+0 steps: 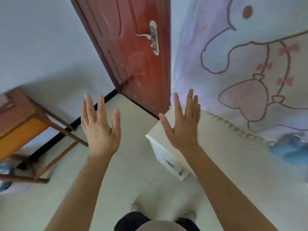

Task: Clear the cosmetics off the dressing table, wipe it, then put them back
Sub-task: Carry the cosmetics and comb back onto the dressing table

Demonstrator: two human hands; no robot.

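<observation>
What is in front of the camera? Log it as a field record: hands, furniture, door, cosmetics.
left hand: raised, fingers straight and spread, holds nothing
right hand: raised, fingers straight, holds nothing, in front of the white cabinet
white cabinet: on the floor near the door, metal pulls on its front
door: red-brown, metal lever handle
wooden table: far left, orange drawer front
cartoon-print fabric: hangs at right
cosmetics: none in view

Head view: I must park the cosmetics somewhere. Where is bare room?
Bare floor runs between the wooden table and white nightstand, up to the door. The nightstand's visible top is bare, partly hidden by the right hand. Blue fabric crowds the bed at its right edge.
</observation>
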